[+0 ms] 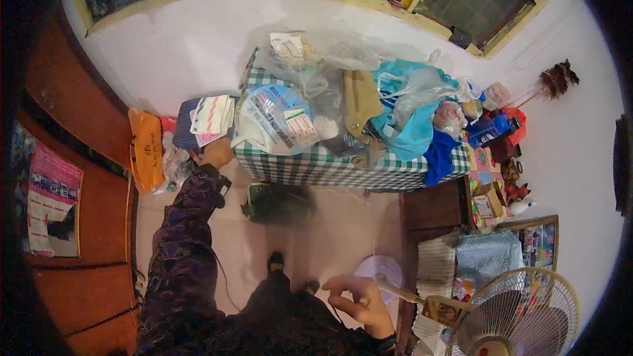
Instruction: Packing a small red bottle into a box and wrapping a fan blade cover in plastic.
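My left hand point(218, 153) reaches forward to the near edge of a stack of folded cloths. Its fingertips are hidden, so I cannot tell whether they grip anything. On top lies a white cloth with a wavy pattern point(213, 114); a pink patterned cloth point(207, 138) shows beneath it, and a dark striped cloth point(184, 126) lies to the left. My right hand point(360, 302) is held low over the floor, near the fan's pole, fingers loosely curled and apart, with no object visible in it.
A table with a green checked cloth point(296, 165) holds a plastic-wrapped round package point(277, 113), a tan bag point(361, 101) and a turquoise bag point(410, 133). An orange bag point(145, 151) stands left, by wooden cabinets point(99, 188). A standing fan point(514, 316) occupies the lower right.
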A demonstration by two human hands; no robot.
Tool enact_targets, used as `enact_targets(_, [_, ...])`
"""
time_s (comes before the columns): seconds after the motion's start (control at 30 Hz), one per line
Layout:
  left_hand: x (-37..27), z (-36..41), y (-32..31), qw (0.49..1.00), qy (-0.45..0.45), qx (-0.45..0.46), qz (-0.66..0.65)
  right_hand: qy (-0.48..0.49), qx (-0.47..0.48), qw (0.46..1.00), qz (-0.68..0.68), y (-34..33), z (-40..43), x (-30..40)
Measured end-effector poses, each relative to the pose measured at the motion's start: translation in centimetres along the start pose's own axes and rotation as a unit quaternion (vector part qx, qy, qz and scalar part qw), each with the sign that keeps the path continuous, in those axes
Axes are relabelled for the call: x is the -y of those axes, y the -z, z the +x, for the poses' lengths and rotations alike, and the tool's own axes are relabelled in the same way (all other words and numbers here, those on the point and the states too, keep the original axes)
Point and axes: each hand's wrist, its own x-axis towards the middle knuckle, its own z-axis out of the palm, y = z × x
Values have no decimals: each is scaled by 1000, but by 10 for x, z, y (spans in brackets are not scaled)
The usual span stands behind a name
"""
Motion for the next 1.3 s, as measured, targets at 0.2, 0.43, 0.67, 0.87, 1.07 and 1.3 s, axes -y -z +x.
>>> enact_targets(0.2, [-3,-28,6,999,-13,-32,-14,-64,1,996,59,8,11,-18])
enact_targets(0.43, [-6,-59,6,988,120,53,-79,-22,-12,998,-50,6,73,-89])
enact_targets(0.67, [20,-73,-14,992,114,25,-44,0,-168,985,-30,7,203,-134])
enact_targets(0.87, [18,-86,-3,989,127,27,-69,13,-252,957,-143,6,275,-146])
enact_targets(1.07, [7,-81,0,974,156,79,-143,-15,-280,934,-221,5,310,-140])
enact_targets(1.3, [0,-82,-2,985,110,20,-128,-84,-308,903,-289,-8,329,-126])
